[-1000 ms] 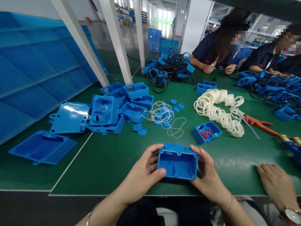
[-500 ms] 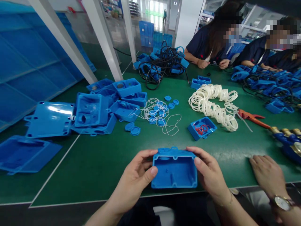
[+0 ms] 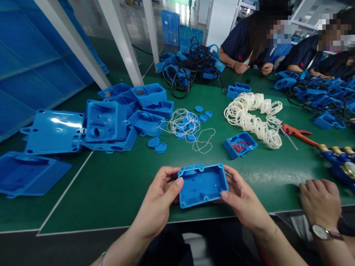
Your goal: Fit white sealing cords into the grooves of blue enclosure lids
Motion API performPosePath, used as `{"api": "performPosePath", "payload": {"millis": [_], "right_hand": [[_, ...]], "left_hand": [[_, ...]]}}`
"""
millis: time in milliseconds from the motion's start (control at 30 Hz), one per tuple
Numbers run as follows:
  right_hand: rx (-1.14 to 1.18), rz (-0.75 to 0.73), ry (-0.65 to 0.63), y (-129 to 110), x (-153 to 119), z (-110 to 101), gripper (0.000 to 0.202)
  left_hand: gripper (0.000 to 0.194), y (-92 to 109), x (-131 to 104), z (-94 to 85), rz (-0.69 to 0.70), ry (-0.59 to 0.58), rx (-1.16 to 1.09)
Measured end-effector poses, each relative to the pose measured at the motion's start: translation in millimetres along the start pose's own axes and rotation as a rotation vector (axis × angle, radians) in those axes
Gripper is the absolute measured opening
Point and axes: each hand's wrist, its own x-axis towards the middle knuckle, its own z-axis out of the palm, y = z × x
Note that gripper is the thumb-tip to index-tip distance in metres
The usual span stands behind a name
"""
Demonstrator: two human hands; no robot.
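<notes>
An open blue plastic box (image 3: 203,186) is held between my two hands just above the near edge of the green table, its hollow inside facing me and tilted slightly. My left hand (image 3: 159,201) grips its left end, thumb on the rim. At the right end, my right hand (image 3: 245,199) holds it with the thumb at the lower right corner. Beyond the box lie white string (image 3: 181,123) over round blue caps (image 3: 160,147). A smaller blue box (image 3: 231,149) with red rings (image 3: 240,146) inside sits ahead and to the right.
Blue boxes (image 3: 104,120) are piled at left. Black cable (image 3: 191,68) lies tangled farther back. White plastic rings (image 3: 248,122), an orange tool (image 3: 299,135) and brass-and-blue fittings (image 3: 340,162) are at right. Another person's hand (image 3: 320,201) rests at the near right; people sit at the far right.
The box has tilted, its right end rising, and now opens more toward me. Both hands moved with it. The view has shifted slightly downward, and the neighbouring person's hand appears slightly farther right.
</notes>
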Motion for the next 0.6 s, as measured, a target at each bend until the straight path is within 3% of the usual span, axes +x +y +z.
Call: {"api": "performPosePath", "payload": {"millis": [133,233,300,500,600], "right_hand": [[0.072,0.01,0.068,1.9,0.0,5.2,0.061],[0.13,0.017,0.081,3.8,1.5,9.5,0.068],[0.113,0.009,0.073,4.6,1.4,11.8,0.075],[-0.069,0.002,-0.043,2.2,-4.3,6.1,0.089],[-0.397,-0.053,-0.083,1.7,-5.2,-3.2,0.097]], "left_hand": [[0.033,-5.3,-0.3,-3.1,0.035,-0.104,0.024],[0.062,-9.0,-2.1,-5.5,0.071,-0.238,0.1],[0.078,-10.3,-3.1,-6.5,0.065,-0.242,0.17],[0.077,-10.6,-1.7,-6.9,0.009,-0.259,0.15],[0.078,-10.1,-2.9,-5.9,-0.007,-0.285,0.126]]}}
